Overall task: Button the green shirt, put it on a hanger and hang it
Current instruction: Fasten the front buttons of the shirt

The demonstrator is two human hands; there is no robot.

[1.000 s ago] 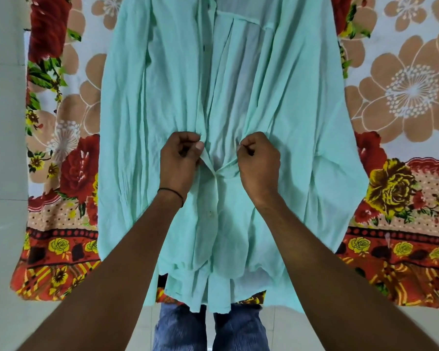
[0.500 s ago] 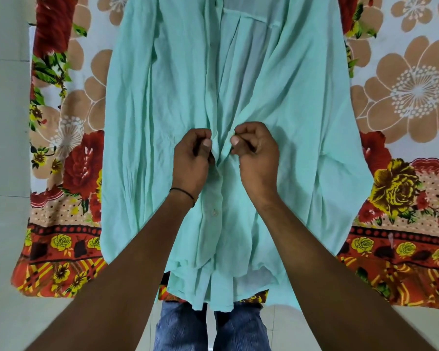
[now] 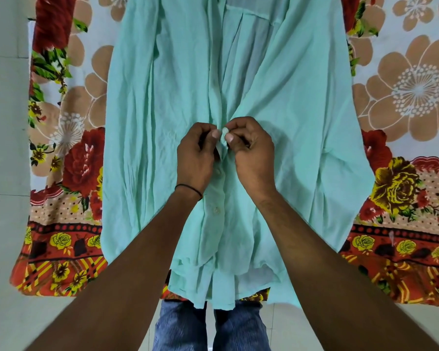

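Observation:
A pale green shirt lies front-up on a flowered bedsheet, its hem hanging over the bed's near edge. My left hand pinches the left side of the placket at mid-front. My right hand pinches the right side, thumb and forefinger on a small fold of cloth between the two hands. Both hands touch at the fingertips. Below them one white button shows on the placket, which lies closed there. A chest pocket sits near the top. No hanger is in view.
The flowered bedsheet spreads on both sides of the shirt and drapes over the bed's front edge. Pale tiled floor runs along the left and front. My jeans-clad legs stand against the bed.
Both hands have moved up the placket and drawn together. They were apart on the two open edges a second ago; now the fingertips meet on a fold of cloth.

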